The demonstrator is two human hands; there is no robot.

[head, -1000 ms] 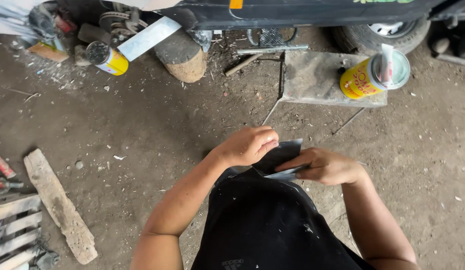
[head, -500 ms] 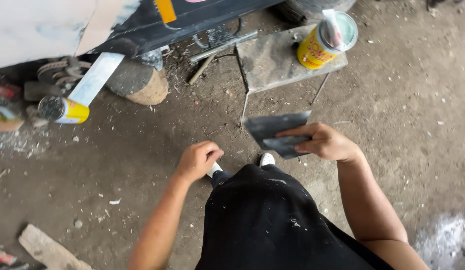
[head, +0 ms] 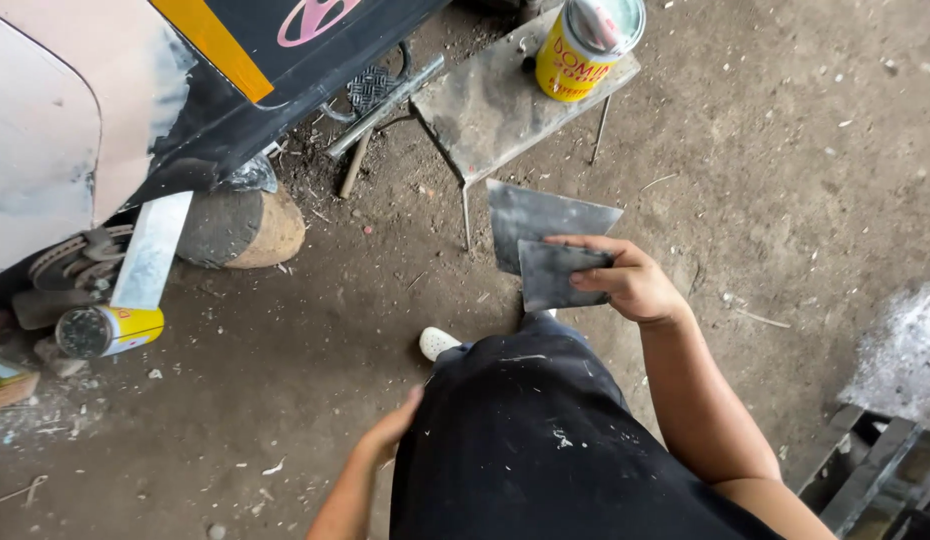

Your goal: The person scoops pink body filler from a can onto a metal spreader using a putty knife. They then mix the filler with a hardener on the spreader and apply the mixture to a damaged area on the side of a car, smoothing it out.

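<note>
two metal plates [head: 545, 235] | pinched in right hand [head: 630, 283] | left hand [head: 390, 430] state unclear

Two metal plates [head: 545, 230] – two yellow cans [head: 585, 45].

We see soft, even daylight over the whole frame, with no hard glare. Shadows are faint and short: a dim patch sits under the small metal stool [head: 505, 110] at upper centre and beneath the car body [head: 185, 110] at upper left. The pale panel at far left is the brightest area, nearly washed out. The dirt floor [head: 785, 180] is sharp, its grit clear. Our dark trousers [head: 535, 450] at bottom centre lose detail. Straight lines bend slightly toward the frame edges.
</note>
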